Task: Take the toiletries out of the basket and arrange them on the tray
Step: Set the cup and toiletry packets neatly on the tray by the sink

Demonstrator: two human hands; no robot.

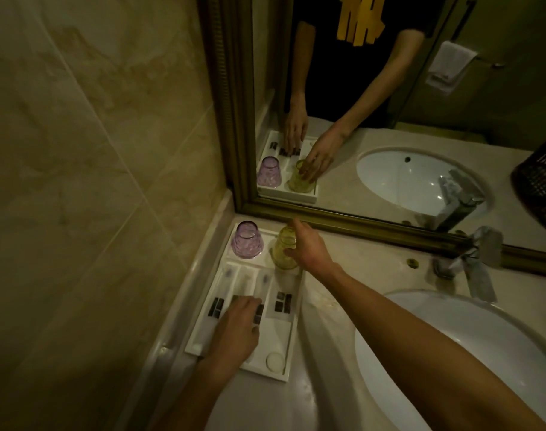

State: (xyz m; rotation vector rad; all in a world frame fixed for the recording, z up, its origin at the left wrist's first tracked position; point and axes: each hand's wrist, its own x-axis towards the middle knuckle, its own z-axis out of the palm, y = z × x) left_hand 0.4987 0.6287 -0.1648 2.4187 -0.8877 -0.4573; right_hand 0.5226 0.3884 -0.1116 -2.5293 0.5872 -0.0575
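Note:
A white compartmented tray (291,325) lies on the counter by the left wall. At its far end a purple glass (247,241) stands upside down. Beside it is a yellow glass (283,250), also upside down, with my right hand (309,247) shut around its side. My left hand (237,328) rests flat on the packaged toiletries (217,306) lying in the tray's long slots, fingers spread over them. A flat packet (283,301) lies in the right compartment and a small round white item (275,360) in the near corner. The dark basket (542,188) shows only in the mirror, at the right.
A framed mirror (358,223) stands directly behind the tray and reflects both arms. The white sink basin (470,353) fills the counter to the right, with a chrome faucet (473,259) behind it. A tiled wall (94,181) closes the left side.

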